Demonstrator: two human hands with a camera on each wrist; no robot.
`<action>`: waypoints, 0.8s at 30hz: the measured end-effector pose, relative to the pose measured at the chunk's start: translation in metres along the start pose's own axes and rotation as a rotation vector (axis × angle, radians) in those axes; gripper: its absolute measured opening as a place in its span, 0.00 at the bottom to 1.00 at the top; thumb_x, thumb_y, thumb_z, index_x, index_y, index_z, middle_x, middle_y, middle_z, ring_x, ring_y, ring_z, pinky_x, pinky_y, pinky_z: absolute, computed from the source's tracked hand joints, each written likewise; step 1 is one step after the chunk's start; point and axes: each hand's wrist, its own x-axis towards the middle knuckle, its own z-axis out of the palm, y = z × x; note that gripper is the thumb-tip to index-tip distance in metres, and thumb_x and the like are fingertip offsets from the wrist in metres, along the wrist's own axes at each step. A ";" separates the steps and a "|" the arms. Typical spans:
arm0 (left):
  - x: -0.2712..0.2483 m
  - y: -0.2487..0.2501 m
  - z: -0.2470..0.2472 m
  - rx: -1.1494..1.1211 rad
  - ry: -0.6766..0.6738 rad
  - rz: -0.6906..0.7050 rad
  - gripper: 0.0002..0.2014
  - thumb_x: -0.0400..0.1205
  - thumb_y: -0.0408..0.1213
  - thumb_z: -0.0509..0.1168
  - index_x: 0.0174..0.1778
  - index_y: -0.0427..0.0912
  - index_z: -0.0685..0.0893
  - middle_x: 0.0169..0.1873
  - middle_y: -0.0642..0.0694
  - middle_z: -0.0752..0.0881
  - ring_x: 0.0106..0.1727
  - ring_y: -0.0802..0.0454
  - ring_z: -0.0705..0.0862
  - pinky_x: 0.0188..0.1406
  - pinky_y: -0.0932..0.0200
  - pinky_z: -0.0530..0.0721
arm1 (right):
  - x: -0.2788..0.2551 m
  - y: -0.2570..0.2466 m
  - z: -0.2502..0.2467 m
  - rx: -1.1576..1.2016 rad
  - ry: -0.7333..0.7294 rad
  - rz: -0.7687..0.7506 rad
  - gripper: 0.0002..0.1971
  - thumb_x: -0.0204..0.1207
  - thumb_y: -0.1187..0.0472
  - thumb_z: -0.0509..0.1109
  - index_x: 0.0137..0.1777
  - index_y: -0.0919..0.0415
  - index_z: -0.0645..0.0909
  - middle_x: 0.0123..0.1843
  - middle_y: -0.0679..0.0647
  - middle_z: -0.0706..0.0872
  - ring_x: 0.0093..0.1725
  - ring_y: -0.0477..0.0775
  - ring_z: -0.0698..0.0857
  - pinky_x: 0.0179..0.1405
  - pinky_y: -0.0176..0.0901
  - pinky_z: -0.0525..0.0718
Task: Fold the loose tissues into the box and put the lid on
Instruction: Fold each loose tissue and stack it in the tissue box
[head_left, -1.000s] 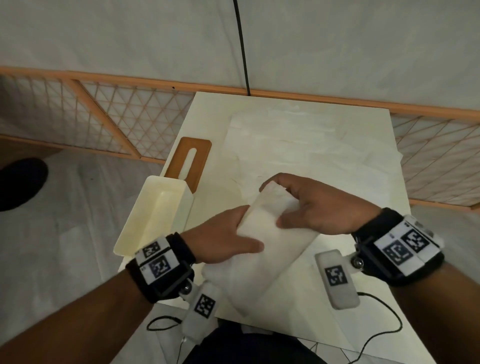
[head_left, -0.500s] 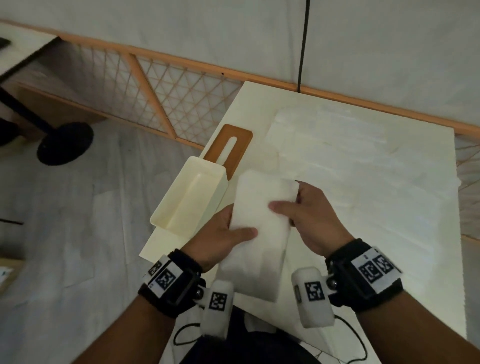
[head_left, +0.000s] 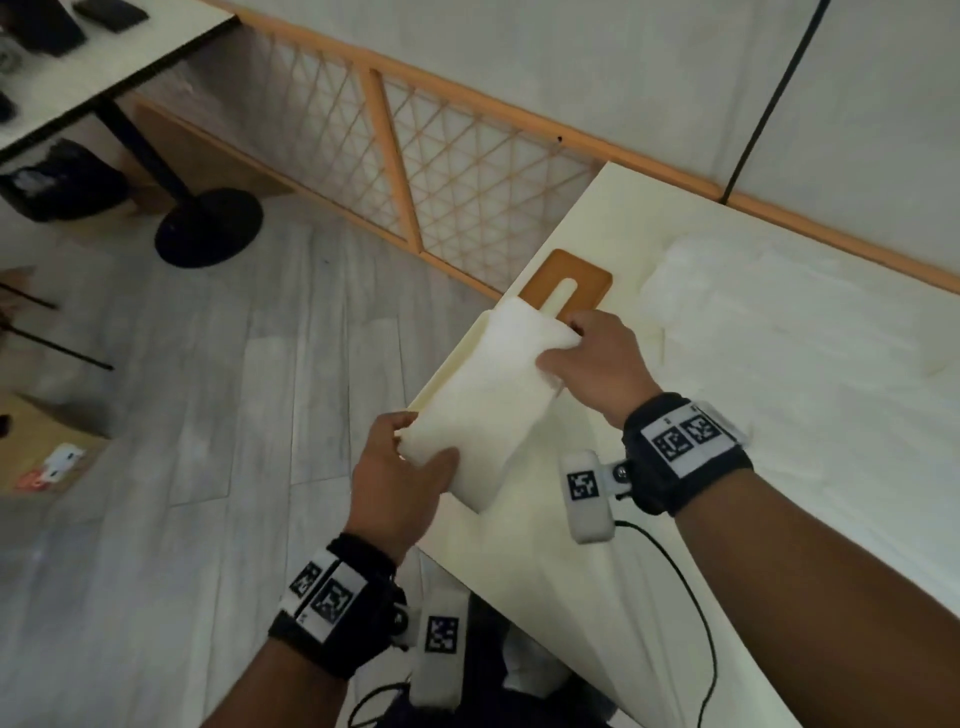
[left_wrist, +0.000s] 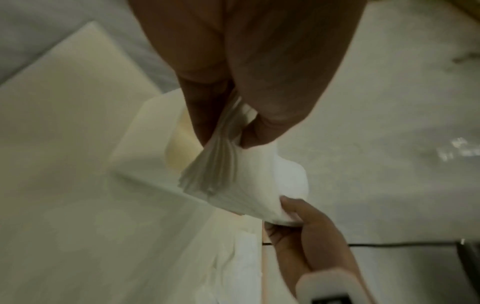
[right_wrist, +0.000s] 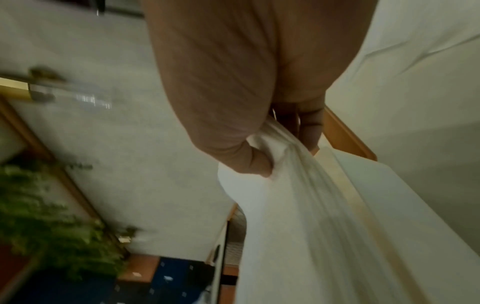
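Observation:
A thick folded stack of white tissues (head_left: 493, 395) hangs over the cream box (head_left: 451, 358) at the table's left edge and hides most of it. My left hand (head_left: 418, 449) grips the stack's near end, thumb on top. My right hand (head_left: 563, 344) pinches the far end, next to the brown slotted lid (head_left: 569, 280), which lies flat behind the box. In the left wrist view the layered stack (left_wrist: 233, 176) fans out from my left hand's fingers (left_wrist: 205, 115) above the box (left_wrist: 145, 148). The right wrist view shows the tissues (right_wrist: 298, 209) sagging from my right hand (right_wrist: 270, 156).
More loose tissues (head_left: 779, 332) lie spread over the cream table (head_left: 597, 597) to the right. The box stands right at the table's left edge, with grey floor below. An orange lattice fence (head_left: 467, 171) runs behind. Another table on a black round base (head_left: 208, 228) stands far left.
Both hands have carried the folded stack left and away from me, from the table's middle to above the box. The head camera has swung left.

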 end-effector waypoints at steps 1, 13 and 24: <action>0.009 0.005 0.001 0.093 0.020 0.036 0.24 0.73 0.40 0.77 0.61 0.51 0.75 0.51 0.52 0.83 0.47 0.50 0.86 0.40 0.55 0.90 | 0.010 -0.002 0.005 -0.069 0.004 -0.025 0.07 0.70 0.65 0.74 0.47 0.59 0.81 0.40 0.48 0.84 0.39 0.44 0.82 0.27 0.26 0.75; 0.072 0.006 0.029 0.749 -0.119 0.158 0.11 0.79 0.30 0.65 0.47 0.48 0.70 0.44 0.50 0.74 0.36 0.56 0.75 0.27 0.65 0.70 | 0.062 0.011 0.054 -0.771 -0.198 -0.211 0.09 0.80 0.69 0.64 0.58 0.62 0.82 0.54 0.59 0.87 0.57 0.62 0.83 0.52 0.49 0.82; 0.085 0.003 0.044 1.169 -0.346 0.108 0.09 0.76 0.34 0.72 0.47 0.42 0.78 0.48 0.46 0.80 0.42 0.48 0.79 0.40 0.54 0.81 | 0.078 0.006 0.078 -1.086 -0.450 -0.127 0.08 0.82 0.68 0.60 0.41 0.61 0.75 0.40 0.54 0.77 0.42 0.58 0.79 0.43 0.48 0.80</action>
